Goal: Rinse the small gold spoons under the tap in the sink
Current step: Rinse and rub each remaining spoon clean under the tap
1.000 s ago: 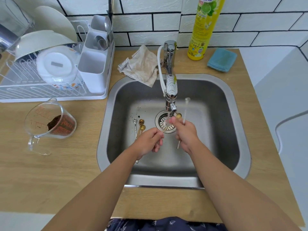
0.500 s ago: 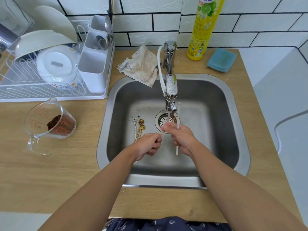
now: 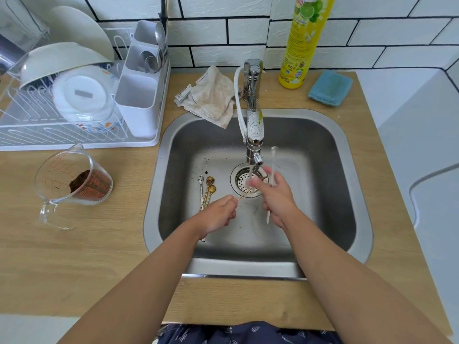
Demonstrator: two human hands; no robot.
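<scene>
Left hand (image 3: 218,214) pinches one gold spoon (image 3: 246,194) under the tap (image 3: 253,147); right hand (image 3: 275,194), fingers rubbing it, holds a white stick (image 3: 273,165); beyond the left hand, unrinsed spoons (image 3: 208,192) wait in the sink (image 3: 323,170)

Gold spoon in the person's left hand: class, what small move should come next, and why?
Probably put it aside and pick up another. The left hand pinches the gold spoon by its handle, its bowl end at the right hand beneath the tap, so this one is being rinsed. Two more gold spoons lie on the sink floor, one visibly dirty.
</scene>
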